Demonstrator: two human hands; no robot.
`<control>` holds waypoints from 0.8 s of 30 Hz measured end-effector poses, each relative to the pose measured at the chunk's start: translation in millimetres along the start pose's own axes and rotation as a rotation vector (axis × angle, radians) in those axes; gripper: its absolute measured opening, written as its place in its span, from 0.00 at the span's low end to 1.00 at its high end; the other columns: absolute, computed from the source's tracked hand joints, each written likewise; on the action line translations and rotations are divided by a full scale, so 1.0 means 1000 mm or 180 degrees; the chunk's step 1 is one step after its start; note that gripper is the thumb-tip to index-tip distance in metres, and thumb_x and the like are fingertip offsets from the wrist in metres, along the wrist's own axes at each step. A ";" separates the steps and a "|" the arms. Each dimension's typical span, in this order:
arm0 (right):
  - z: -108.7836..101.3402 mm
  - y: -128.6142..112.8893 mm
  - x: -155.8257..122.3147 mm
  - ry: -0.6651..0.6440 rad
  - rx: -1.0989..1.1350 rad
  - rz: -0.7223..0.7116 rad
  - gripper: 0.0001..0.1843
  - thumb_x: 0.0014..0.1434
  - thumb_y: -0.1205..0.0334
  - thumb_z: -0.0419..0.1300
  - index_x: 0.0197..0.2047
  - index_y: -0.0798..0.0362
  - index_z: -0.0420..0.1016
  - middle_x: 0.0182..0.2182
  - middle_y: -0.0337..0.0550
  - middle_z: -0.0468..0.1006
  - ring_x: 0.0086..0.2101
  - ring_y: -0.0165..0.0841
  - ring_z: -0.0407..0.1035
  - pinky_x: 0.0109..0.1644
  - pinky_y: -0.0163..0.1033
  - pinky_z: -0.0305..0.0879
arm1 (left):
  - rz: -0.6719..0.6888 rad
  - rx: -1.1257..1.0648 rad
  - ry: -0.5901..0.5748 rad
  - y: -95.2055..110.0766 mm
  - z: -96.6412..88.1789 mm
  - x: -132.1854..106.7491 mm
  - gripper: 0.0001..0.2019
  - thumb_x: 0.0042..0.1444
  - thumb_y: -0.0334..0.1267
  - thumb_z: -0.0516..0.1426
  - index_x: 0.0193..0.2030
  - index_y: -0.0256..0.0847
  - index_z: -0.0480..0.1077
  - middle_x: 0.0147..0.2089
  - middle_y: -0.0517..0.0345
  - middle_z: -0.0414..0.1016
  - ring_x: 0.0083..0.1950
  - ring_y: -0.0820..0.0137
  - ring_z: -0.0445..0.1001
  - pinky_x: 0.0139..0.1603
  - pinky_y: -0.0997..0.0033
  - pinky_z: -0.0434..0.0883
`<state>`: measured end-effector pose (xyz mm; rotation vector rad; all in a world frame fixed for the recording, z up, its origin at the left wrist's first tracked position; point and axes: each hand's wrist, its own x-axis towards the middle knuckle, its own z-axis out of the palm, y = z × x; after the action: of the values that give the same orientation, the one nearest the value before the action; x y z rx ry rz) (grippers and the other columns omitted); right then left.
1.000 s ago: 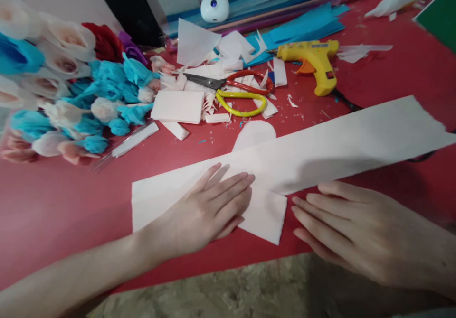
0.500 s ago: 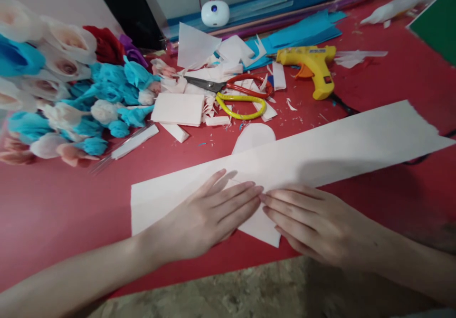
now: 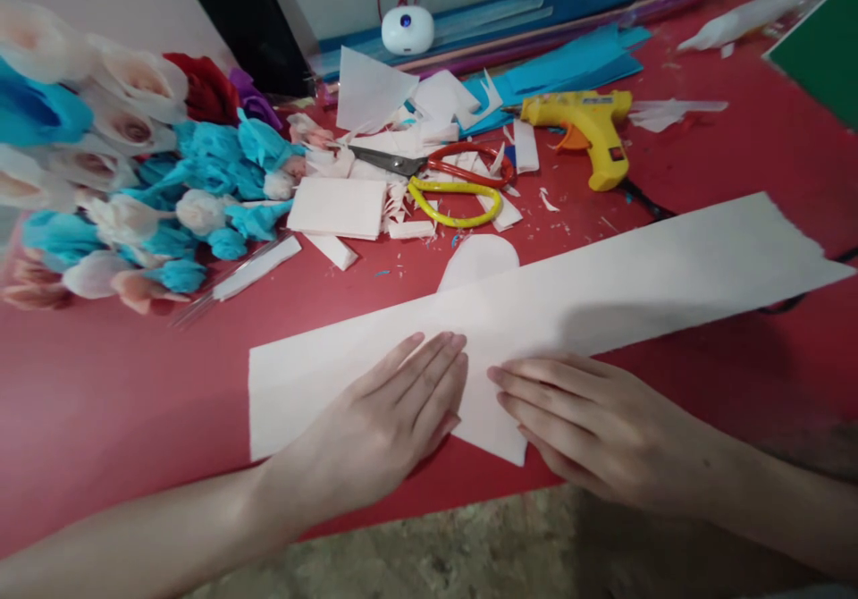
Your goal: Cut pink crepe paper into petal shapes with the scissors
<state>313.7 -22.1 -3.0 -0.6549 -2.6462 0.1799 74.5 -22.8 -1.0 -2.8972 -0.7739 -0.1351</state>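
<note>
A long white strip of paper (image 3: pixel 643 268) lies slantwise across the red table, its right end torn unevenly. It crosses a white petal-shaped paper piece (image 3: pixel 479 259), whose rounded top shows behind the strip and whose narrow end shows in front. My left hand (image 3: pixel 399 402) rests on the strip, palm down, fingers stretched out and angled to the right. My right hand (image 3: pixel 590 420) lies flat at the strip's near edge, its fingertips over the petal piece. A small gap separates the fingertips of both hands. Neither hand grips anything.
Scissors (image 3: pixel 462 179) with red and yellow handles lie among white paper scraps. Beyond the strip is a yellow glue gun (image 3: pixel 596 130). Crepe paper flowers (image 3: pixel 221 156) crowd the left side. A white rounded device (image 3: pixel 407 29) stands against the wall, near blue paper (image 3: pixel 569 67).
My left hand has drawn back to the left, away from my right fingertips, uncovering more of the paper between them. My right hand has stayed almost still.
</note>
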 end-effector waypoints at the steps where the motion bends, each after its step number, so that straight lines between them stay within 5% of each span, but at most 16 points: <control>1: 0.000 0.000 0.000 -0.0010 0.0007 0.0017 0.18 0.62 0.72 0.44 0.40 0.64 0.76 0.41 0.52 0.78 0.44 0.36 0.70 0.49 0.43 0.69 | -0.0062 0.0046 0.0061 0.002 0.000 0.000 0.20 0.63 0.37 0.49 0.57 0.25 0.62 0.61 0.39 0.63 0.62 0.59 0.63 0.67 0.58 0.56; 8: -0.001 0.001 -0.001 0.0061 0.0216 0.0079 0.16 0.61 0.72 0.46 0.42 0.63 0.74 0.43 0.51 0.78 0.45 0.35 0.70 0.49 0.42 0.69 | -0.0399 0.0359 0.0073 0.007 0.002 0.002 0.22 0.63 0.40 0.49 0.54 0.19 0.64 0.57 0.33 0.68 0.58 0.55 0.68 0.64 0.53 0.56; 13: 0.005 0.001 0.001 0.0280 0.0181 0.0840 0.12 0.58 0.68 0.54 0.45 0.64 0.71 0.48 0.56 0.73 0.49 0.40 0.66 0.51 0.47 0.68 | -0.0484 0.0301 -0.0047 0.007 0.005 0.000 0.22 0.63 0.40 0.47 0.57 0.23 0.62 0.60 0.35 0.63 0.62 0.54 0.63 0.65 0.49 0.52; 17: 0.008 0.000 0.004 0.0148 0.0366 0.0983 0.14 0.59 0.67 0.54 0.48 0.61 0.68 0.50 0.55 0.72 0.51 0.40 0.63 0.52 0.49 0.66 | -0.0654 0.0195 -0.0012 0.007 0.007 -0.001 0.23 0.63 0.41 0.47 0.59 0.25 0.61 0.63 0.38 0.60 0.64 0.55 0.59 0.67 0.49 0.48; 24: 0.012 0.000 0.002 0.0239 0.1069 0.1217 0.17 0.57 0.71 0.54 0.51 0.54 0.63 0.45 0.48 0.72 0.49 0.36 0.63 0.52 0.47 0.65 | -0.0565 -0.0675 0.0383 -0.009 0.003 0.004 0.22 0.58 0.42 0.53 0.56 0.33 0.63 0.60 0.48 0.66 0.63 0.59 0.61 0.69 0.50 0.45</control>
<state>307.3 -21.8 -13.4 -1.0162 -2.3161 0.6766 73.8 -12.6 -2.4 -2.9740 -1.0524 -0.4316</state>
